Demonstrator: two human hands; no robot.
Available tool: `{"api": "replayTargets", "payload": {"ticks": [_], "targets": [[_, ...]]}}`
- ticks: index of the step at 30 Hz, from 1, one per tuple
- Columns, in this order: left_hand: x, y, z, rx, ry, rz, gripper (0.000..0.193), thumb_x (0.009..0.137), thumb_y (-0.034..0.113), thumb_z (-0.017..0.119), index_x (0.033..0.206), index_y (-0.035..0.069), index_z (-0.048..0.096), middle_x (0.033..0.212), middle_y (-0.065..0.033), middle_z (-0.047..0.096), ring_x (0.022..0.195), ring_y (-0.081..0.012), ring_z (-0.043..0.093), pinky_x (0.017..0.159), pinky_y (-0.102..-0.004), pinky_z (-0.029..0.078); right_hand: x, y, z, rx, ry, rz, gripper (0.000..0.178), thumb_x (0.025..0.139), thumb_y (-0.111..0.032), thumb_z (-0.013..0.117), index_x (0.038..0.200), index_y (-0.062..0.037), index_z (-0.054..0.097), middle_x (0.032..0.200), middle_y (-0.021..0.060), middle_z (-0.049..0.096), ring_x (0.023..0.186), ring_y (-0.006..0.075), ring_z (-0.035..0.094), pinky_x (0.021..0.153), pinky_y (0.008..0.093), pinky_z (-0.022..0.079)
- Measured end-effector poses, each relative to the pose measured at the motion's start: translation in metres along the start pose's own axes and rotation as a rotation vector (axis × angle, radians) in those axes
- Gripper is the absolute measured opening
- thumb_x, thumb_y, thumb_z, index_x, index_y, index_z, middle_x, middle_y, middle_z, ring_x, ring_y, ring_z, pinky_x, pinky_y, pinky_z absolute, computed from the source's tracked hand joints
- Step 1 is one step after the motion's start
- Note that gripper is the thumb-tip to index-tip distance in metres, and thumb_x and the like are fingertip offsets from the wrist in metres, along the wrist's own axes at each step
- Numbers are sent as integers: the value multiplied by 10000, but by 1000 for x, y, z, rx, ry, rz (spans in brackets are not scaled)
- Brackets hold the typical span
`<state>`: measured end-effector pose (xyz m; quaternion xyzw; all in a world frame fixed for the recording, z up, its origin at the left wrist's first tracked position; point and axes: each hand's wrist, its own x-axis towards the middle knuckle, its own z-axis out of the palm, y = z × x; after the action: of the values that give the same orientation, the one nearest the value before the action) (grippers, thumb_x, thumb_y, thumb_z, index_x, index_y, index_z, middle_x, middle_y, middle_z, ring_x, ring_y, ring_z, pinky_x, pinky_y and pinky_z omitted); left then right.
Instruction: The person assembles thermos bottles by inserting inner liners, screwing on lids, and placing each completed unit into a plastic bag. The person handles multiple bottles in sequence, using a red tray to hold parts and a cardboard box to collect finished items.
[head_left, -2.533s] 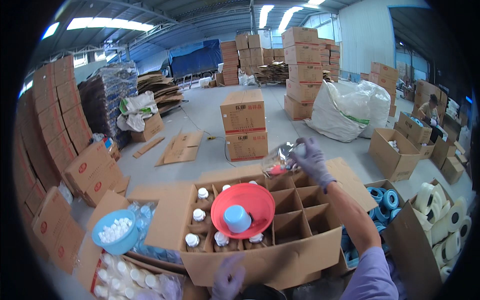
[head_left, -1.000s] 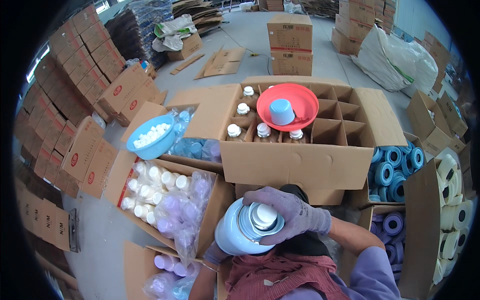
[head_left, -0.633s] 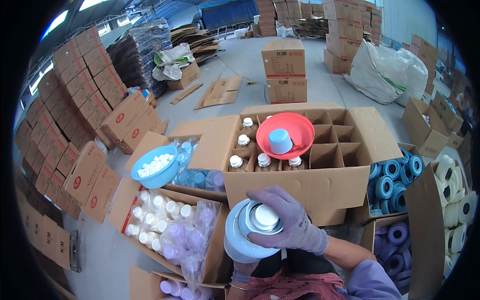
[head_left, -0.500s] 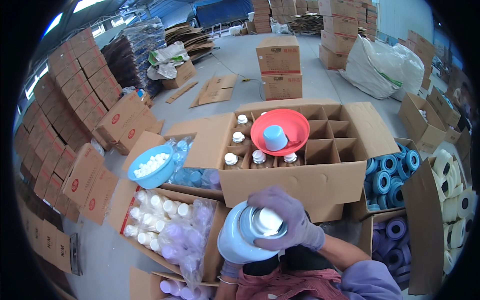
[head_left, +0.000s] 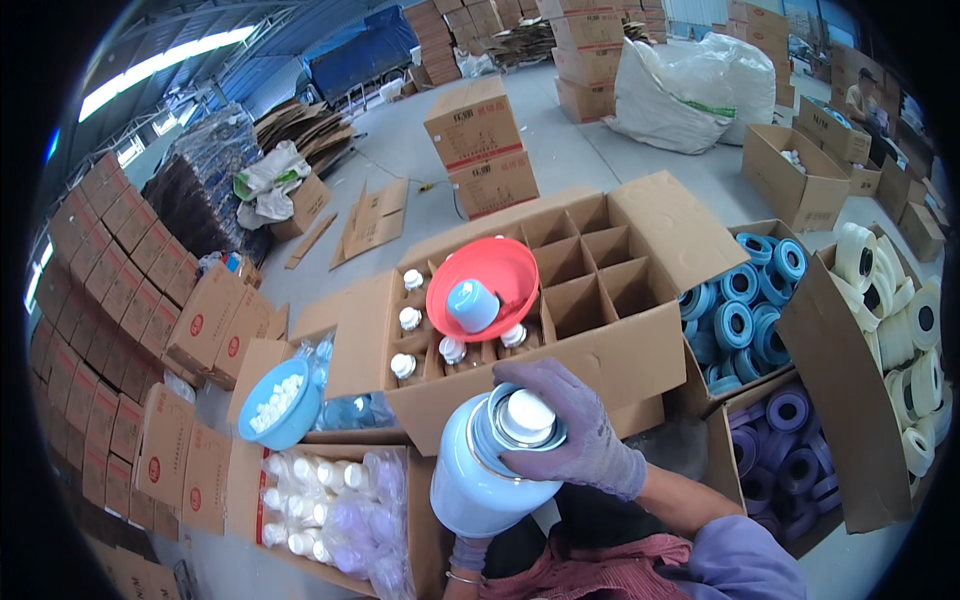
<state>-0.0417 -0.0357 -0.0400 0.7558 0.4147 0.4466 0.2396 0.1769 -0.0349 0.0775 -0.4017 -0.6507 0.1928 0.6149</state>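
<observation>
Many cardboard boxes [head_left: 480, 140] crowd the grey concrete warehouse floor [head_left: 590, 160]

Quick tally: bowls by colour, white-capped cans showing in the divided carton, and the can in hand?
Red bowl: 1
Blue bowl: 1
White-capped cans showing in the divided carton: 5, others may hide under the bowl
Light-blue can in the right hand: 1
Total: 8
</observation>
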Motion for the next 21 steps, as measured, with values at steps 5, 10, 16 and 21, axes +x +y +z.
{"api": "replayTargets", "payload": {"ticks": [5, 10, 16, 21], "targets": [[-12, -11, 21, 0, 61, -98, 405, 810, 272, 762, 1120, 40, 644, 1070, -148, 668, 998, -331, 644, 929, -435, 487, 7, 10, 13, -115, -2, 62, 680, 670, -260, 854, 1247, -14, 593, 1085, 152, 636, 973, 302, 652, 875, 376, 515], [-17, -22, 28, 1, 51, -142, 352, 827, 269, 745, 1078, 35, 664, 1022, -145, 687, 956, -329, 663, 901, -434, 504, 0, 41, 14, -38, -88, 84, 723, 625, -336, 880, 1212, -11, 610, 1074, 154, 648, 949, 305, 655, 842, 381, 522], [4, -46, 15, 27, -101, -104, 298, 848, 265, 726, 1028, 30, 688, 964, -142, 710, 906, -327, 686, 867, -433, 524, -34, 61, 0, -3, -44, 24, 823, 583, -403, 897, 1240, -10, 594, 1148, 159, 626, 1042, 327, 602, 914, 388, 473], [102, -42, -97, 228, -631, 22, 265, 865, 262, 709, 986, 25, 708, 916, -139, 730, 865, -325, 705, 839, -432, 540, -171, 76, 3, 225, -7, 430, 963, 713, -333, 870, 1449, 2, 346, 1298, 187, 488, 1201, 299, 516, 1066, 405, 393]]}}
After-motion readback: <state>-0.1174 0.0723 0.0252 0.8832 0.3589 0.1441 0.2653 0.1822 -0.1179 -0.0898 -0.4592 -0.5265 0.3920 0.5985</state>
